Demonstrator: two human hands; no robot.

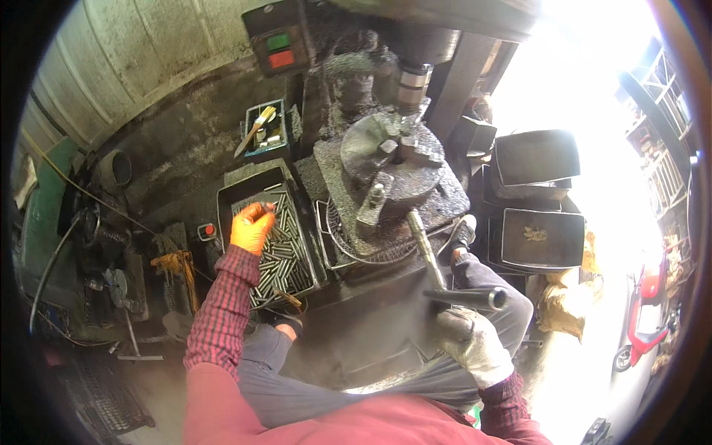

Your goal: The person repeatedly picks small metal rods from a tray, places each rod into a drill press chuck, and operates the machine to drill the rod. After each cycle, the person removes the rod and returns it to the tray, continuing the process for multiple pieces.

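Observation:
My left hand (252, 227), in an orange glove, is over the far left part of a dark metal tray (320, 268). Its fingers are pinched together, and a small grey end like that of a metal pin shows at the tips. Loose metal pins (282, 252) fill much of the tray. My right hand (475, 343), in a whitish glove, is curled just below a dark pipe (469, 298) set across a steel handle (426, 248). What its fingers hold, if anything, is hidden. The handle runs up to a round chuck (374, 148) under a drill spindle (412, 85).
A small box (268, 152) holding a yellow-bristled brush (263, 116) stands beyond the tray. Green and red buttons (279, 50) are on the machine. Dark bins (543, 237) stand at right, one with small pieces inside. A wire basket (371, 256) sits below the chuck. Machinery (111, 230) crowds the left.

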